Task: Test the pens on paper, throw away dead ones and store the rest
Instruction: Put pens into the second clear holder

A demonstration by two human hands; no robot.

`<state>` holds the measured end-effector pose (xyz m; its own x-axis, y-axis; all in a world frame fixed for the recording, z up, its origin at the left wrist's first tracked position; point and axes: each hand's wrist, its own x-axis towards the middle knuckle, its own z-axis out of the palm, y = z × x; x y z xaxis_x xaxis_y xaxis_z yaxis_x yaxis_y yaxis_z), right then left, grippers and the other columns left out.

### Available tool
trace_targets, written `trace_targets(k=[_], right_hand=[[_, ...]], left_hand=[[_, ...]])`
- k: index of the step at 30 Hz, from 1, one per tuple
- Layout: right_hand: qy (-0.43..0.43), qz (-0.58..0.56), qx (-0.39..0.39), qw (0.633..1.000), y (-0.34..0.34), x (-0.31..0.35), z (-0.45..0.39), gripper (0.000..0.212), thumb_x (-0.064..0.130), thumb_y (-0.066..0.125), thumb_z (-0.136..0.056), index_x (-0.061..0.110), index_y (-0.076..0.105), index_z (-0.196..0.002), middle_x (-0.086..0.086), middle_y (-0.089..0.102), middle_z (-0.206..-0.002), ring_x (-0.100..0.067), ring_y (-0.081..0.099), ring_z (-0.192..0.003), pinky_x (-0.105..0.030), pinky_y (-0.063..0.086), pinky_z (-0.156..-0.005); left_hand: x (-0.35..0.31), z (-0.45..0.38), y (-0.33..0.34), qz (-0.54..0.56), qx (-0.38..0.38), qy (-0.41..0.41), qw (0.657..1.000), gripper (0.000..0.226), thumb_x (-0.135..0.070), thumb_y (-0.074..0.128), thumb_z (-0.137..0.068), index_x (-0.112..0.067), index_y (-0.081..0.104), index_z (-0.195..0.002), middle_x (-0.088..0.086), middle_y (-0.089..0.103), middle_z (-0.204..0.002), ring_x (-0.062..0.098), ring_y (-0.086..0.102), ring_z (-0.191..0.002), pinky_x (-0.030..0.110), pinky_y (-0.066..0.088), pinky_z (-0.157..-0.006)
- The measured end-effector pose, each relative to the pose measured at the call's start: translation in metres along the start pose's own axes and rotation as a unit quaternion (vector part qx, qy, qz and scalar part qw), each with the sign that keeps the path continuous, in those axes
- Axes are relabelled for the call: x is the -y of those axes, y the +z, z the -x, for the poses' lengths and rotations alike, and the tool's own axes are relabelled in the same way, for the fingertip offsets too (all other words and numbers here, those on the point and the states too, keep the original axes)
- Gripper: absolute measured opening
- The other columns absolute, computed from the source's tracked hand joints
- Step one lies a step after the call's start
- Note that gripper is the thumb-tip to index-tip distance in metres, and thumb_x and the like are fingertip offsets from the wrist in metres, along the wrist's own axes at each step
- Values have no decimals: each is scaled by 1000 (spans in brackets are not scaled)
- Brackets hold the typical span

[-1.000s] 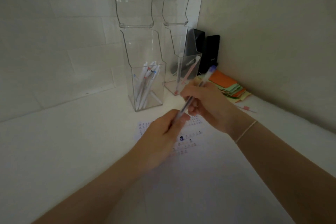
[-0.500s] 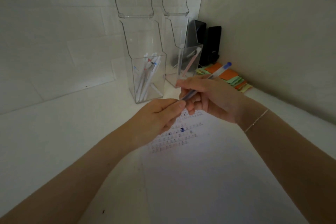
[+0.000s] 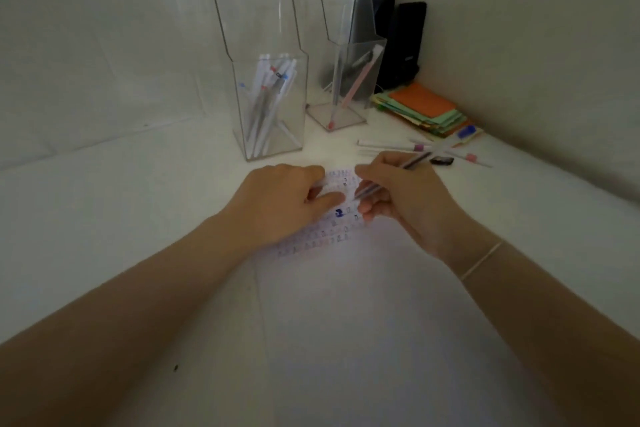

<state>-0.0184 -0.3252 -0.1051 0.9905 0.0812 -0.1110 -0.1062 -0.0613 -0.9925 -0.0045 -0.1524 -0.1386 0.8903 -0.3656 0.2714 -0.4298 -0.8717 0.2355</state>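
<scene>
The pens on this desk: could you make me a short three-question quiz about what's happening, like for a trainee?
1. True or false: the right hand grips a pen with a blue end.
2. What does the left hand rest on? A) sheet of paper B) sticky notes C) clear holder
3. Fill in: loose pens lie on the desk beside the ____ notes.

Key: 1 true; 2 A; 3 sticky

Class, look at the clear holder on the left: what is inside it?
The left clear holder holds a bundle of mostly white pens leaning upright. Overlap and blur hide their exact number.
</scene>
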Motion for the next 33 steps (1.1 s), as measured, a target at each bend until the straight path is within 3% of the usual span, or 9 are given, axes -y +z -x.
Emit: trace_targets(k=[7,16,23,33], right_hand=[[-99,162,-156,969,12,-35,3,28,2,59,-80,-18,49,-62,-28,55,-52,-7,41,-25,-14,33,-34],[-112,193,-168,960,13,-39,2,24,2,58,-77,-17,54,-62,-13,51,-38,-7,41,-23,-14,34,-33],[-137,213,-172,952,16,-39,3,25,0,57,-79,-18,48,-63,-28,50,-53,-11,42,-28,-12,32,-33],[-143,220,-175,949,14,-41,1,26,1,59,-78,-16,48,-61,-19,45,-48,-12,38,-30,-13,31,-33]], left_hand=[[6,0,14,-27,-25,31,999,49,-70,36,-81,-25,33,-61,-9,44,-56,2,41,-52,29,36,-54],[8,-1,17,-30,-32,42,998,52,-73,31,-78,-24,36,-62,-8,46,-55,6,45,-52,28,37,-54],[8,-1,16,-41,-30,48,998,51,-71,32,-78,-24,34,-60,-8,44,-53,5,41,-51,26,28,-49],[6,0,14,-48,-25,41,998,51,-71,31,-78,-24,33,-59,-8,43,-53,4,40,-50,26,28,-49]])
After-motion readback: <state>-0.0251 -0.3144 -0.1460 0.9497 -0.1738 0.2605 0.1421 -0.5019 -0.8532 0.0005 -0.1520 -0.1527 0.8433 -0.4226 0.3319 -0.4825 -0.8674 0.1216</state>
